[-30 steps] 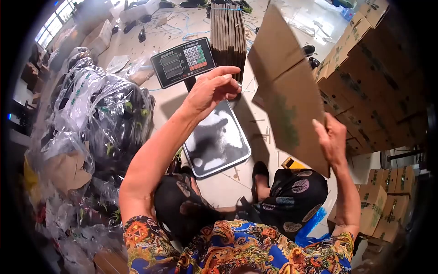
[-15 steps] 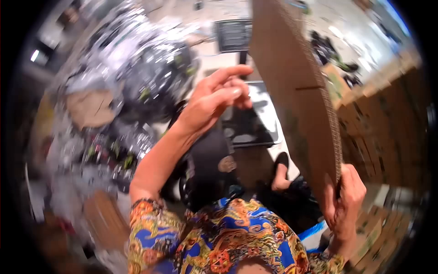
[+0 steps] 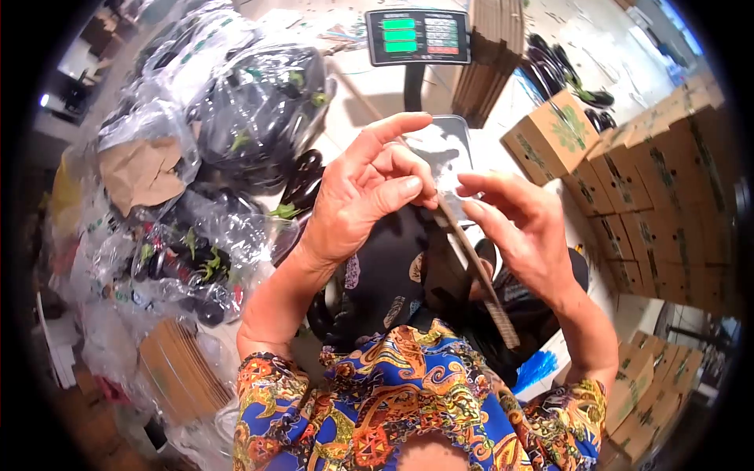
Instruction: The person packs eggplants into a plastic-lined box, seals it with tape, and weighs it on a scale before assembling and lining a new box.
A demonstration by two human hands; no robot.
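Note:
A flat, folded cardboard box point(image 3: 481, 281) stands edge-on in front of me, seen as a thin brown strip running from between my hands down to my lap. My left hand point(image 3: 369, 188) pinches its top edge with thumb and fingers, the index finger stretched out. My right hand point(image 3: 518, 228) presses its fingers against the right face of the cardboard near the top. Behind the hands lies a steel platform scale point(image 3: 428, 145) on the floor, with its display head point(image 3: 416, 35) showing green digits.
Clear plastic bags of dark eggplants point(image 3: 259, 102) pile up at the left. Flat cardboard blanks point(image 3: 491, 55) stand stacked behind the scale. Assembled printed boxes point(image 3: 660, 180) are stacked at the right, and loose eggplants point(image 3: 569, 78) lie on the floor beyond them.
The cardboard came down from high at the right to edge-on in front of me. My right hand slid from its bottom edge to its top. My left hand closed onto the top edge.

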